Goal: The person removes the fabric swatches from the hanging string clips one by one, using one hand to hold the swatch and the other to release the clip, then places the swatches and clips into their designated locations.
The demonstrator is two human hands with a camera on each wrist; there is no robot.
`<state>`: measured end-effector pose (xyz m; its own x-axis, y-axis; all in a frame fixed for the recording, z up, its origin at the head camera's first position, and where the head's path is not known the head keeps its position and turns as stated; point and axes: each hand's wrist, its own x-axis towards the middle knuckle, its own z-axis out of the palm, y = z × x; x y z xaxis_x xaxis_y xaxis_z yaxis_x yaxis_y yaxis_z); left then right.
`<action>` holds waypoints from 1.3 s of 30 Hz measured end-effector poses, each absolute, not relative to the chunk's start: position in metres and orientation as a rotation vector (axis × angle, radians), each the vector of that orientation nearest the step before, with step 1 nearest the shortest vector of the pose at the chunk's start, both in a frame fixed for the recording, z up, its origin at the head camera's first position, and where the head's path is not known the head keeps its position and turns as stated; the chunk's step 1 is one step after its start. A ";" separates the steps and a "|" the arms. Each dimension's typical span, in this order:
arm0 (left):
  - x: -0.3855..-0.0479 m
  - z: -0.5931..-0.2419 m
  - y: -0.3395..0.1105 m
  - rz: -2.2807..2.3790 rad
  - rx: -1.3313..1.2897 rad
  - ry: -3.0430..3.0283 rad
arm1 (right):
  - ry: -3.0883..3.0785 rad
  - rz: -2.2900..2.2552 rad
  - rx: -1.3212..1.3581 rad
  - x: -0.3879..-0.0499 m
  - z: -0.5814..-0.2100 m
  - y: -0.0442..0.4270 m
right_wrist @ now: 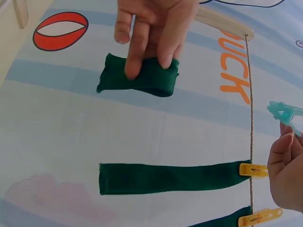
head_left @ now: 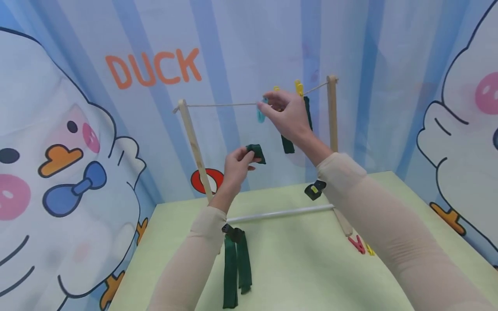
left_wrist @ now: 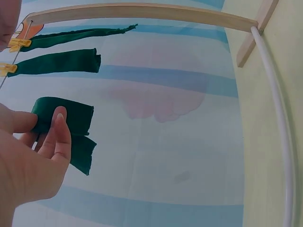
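A folded dark green cloth strip point(head_left: 256, 153) is pinched between the thumb and fingers of my left hand point(head_left: 235, 168), below the rope point(head_left: 221, 105). In the left wrist view the strip point(left_wrist: 80, 116) hangs doubled, its two ends loose. My right hand point(head_left: 288, 114), higher up at the rope, holds a teal clothespin point(head_left: 260, 114). The right wrist view has this clothespin point(right_wrist: 282, 112) beside the rope, apart from the cloth. Two more green strips point(right_wrist: 170, 178) hang from the rope by yellow clothespins point(right_wrist: 253, 170), partly hidden behind my right hand in the head view.
Wooden posts point(head_left: 332, 116) carry the rope at both ends, and a white rod point(head_left: 284, 213) runs between them low down. Green strips point(head_left: 230, 272) lie on the pale table point(head_left: 303, 268). A red clothespin point(head_left: 357, 245) and a yellow one point(head_left: 369, 249) lie at the right.
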<state>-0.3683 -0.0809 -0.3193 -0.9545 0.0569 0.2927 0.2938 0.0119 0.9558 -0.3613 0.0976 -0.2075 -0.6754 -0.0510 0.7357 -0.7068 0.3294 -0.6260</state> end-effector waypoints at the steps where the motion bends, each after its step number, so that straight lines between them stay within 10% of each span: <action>1: -0.367 -0.320 -0.082 -2.064 -0.367 -2.108 | -1.981 1.363 0.652 -0.360 -0.210 0.100; 39: -0.348 -0.381 -0.088 -2.208 -0.194 -2.165 | -2.093 1.417 0.327 -0.334 -0.327 0.227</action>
